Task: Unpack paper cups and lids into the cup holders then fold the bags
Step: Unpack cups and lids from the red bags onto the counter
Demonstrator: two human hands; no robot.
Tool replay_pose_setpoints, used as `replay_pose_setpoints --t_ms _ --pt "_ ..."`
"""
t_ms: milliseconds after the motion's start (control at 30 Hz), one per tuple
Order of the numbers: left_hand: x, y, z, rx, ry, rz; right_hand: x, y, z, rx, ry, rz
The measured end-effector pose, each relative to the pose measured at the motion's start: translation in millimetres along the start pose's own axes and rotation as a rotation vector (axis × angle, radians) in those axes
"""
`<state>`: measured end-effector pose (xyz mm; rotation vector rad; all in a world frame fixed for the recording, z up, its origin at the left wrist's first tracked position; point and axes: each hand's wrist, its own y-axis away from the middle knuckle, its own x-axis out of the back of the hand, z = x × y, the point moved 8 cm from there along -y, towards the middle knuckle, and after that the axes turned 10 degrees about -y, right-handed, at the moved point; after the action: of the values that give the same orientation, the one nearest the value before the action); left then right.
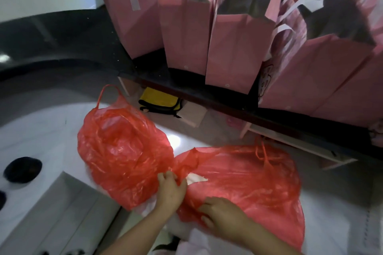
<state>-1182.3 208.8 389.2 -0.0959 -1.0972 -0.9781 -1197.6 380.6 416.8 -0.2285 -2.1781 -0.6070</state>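
Two red plastic bags lay at lower centre of the frame: left bag (122,151), right bag (248,182). Left hand (171,189) pinched the plastic where they met; right hand (222,216) rested curled on the right bag, grip unclear. Pink paper bags (234,47) stood on the dark table (62,33) above.

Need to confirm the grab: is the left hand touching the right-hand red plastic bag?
Touching. In the head view the left hand pinches a bunched edge of the right-hand red plastic bag, with no gap showing.
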Motion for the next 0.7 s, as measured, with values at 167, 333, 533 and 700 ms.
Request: replay_pose_setpoints --t_ms 167,333,533,700 --pt "-17 -2 12 -0.04 -0.005 -0.042 59 19 14 -0.036 -0.028 0.444" --pt "-7 -24 36 -0.29 0.043 -0.027 54 19 44 -0.255 -0.032 0.327" --pt "-7 -47 62 -0.356 -0.149 -0.139 30 26 53 -0.33 -0.002 0.186" --pt "-10 -58 66 -0.242 -0.155 -0.107 17 31 48 -0.367 -0.004 0.201"
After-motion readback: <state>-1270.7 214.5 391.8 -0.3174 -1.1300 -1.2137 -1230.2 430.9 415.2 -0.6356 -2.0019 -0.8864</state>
